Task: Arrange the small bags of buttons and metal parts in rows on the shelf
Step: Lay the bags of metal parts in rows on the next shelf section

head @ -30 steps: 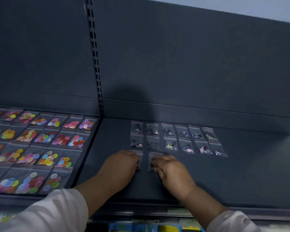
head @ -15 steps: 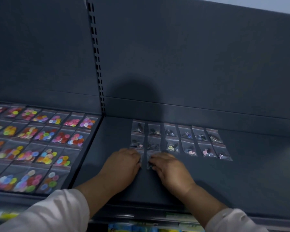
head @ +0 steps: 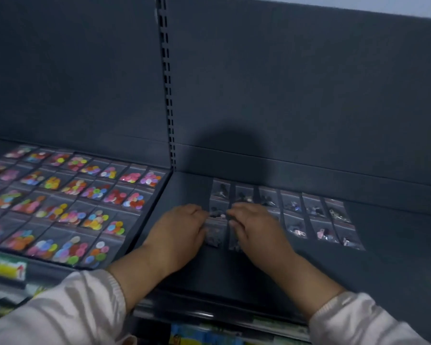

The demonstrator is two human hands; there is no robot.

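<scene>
Between the left hand (head: 182,230) and right hand (head: 258,229) lie 2 metal-part bags (head: 215,234), lengthwise front-to-back; bent fingers (head: 238,210) touch them, pinching unclear.

We find no word, number or brand that we can read. Below the left end of the shelf (head: 396,257) a yellow-and-white label (head: 8,269) carries a red mark, its print too blurred to read. The colourful packaging (head: 202,336) under the shelf's middle is just as illegible.

Your blurred left hand (head: 182,234) and right hand (head: 258,231) cover parts of two small clear plastic bags (head: 215,234), so you cannot tell their dark contents or your grip.
</scene>
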